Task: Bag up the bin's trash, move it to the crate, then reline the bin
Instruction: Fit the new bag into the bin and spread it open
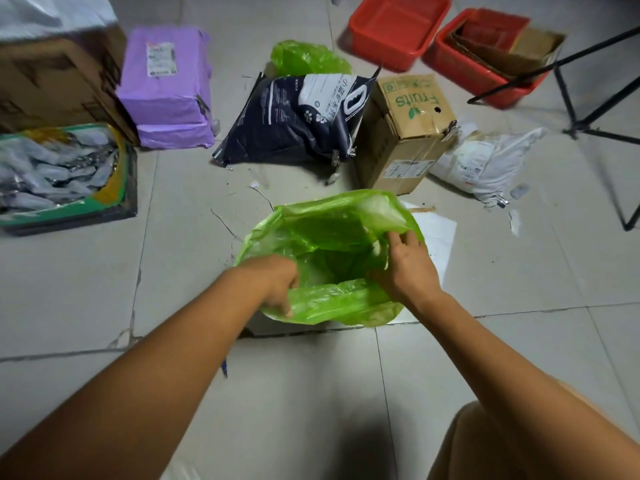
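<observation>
Green liner (332, 244) lies draped over the mouth of the bin, which stands on the tiled floor (104, 289) straight in front of the person and is all but hidden under the plastic. The liner gapes wide and its hollow looks empty, so I judge this to be the relining step, with the rim being spread outward so that it will catch on the bin's edge. The clutter behind sits back in a rough arc, which leaves working room: a big cardboard box (52, 81) at far left, a dark printed sack (294, 123) slumped in the middle, a purple parcel (166, 88) between them, and a carton marked Fruits (408, 133) touching the sack, its print upside down. At top right an empty red crate (398, 26) stands beside a second red crate (485, 60) holding cardboard. Another green bag (308, 58) lies crumpled on the floor near the empty crate, not in it; whether it holds the trash I cannot tell. The left hand (277, 285) grips the near rim, its fingers (287, 306) curled down over the plastic to pull it taut. The right hand (408, 268) lies at the right rim with fingers fairly straight, apparently pressing the fold rather than clasping it.
</observation>
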